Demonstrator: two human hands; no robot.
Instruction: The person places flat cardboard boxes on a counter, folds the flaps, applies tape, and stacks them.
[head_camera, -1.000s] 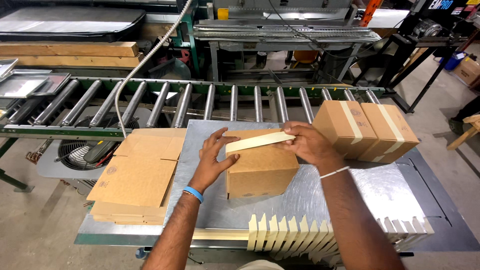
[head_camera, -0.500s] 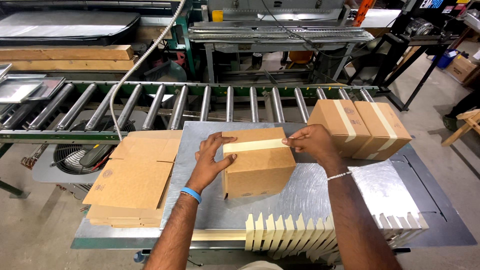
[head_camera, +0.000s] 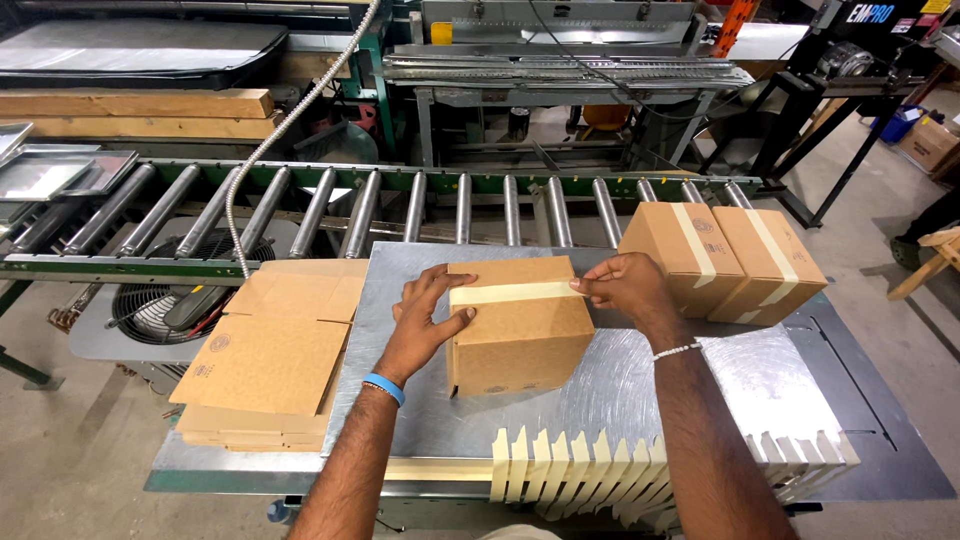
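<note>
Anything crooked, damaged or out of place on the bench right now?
Nothing stands out. The tape strip lies straight across the cardboard box, with the left hand and right hand pressing its ends. The two taped boxes sit squarely side by side, and the flat cartons are stacked neatly.

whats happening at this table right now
A person is laying a strip of tan tape along the top seam of a small cardboard box on a metal table. The left hand presses the tape's left end down on the box; the right hand pinches the other end at the box's right edge. Two taped boxes sit to the right, a stack of flat cardboard blanks to the left, and cut tape strips hang off the near edge.
</note>
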